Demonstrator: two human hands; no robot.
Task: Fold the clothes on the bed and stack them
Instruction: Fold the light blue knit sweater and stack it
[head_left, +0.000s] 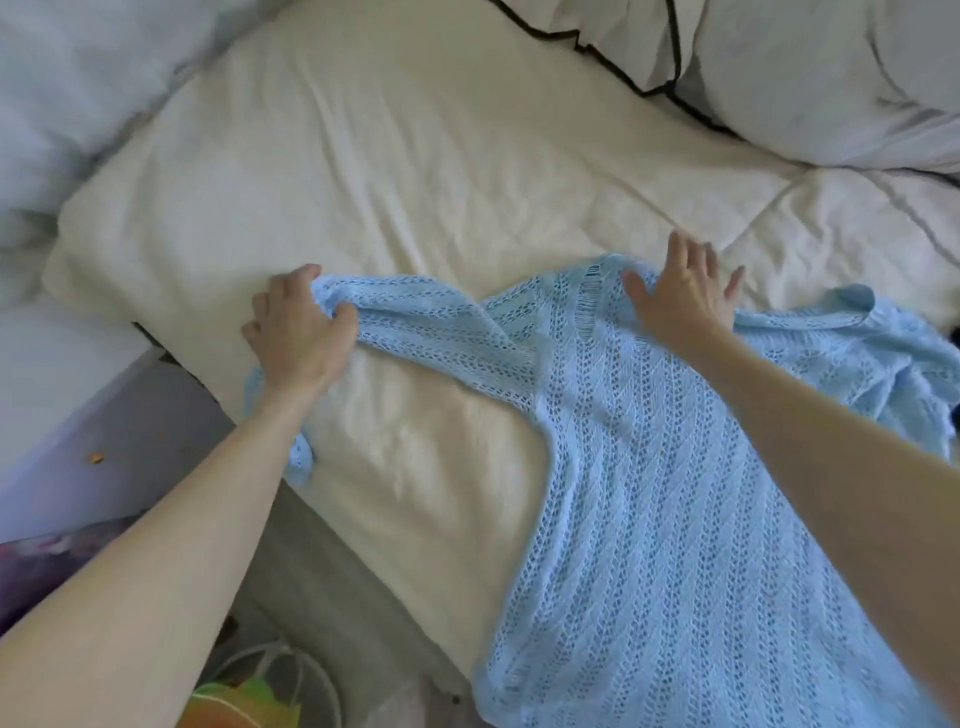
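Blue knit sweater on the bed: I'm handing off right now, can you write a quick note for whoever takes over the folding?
Left hand: fingers curled round the bunched end of one sleeve, out to the left on the cream bedding.
Right hand: open, fingers spread, pressing flat on the blue knit sweater near its top edge.
Sweater: laid out lengthwise on the bed, its lower end hanging over the near edge; the other side lies rumpled at the right.
Done: sweater spread out, no fold made yet.
Left: fold the sleeves in, fold the body, start the stack. No folded pile is in view.
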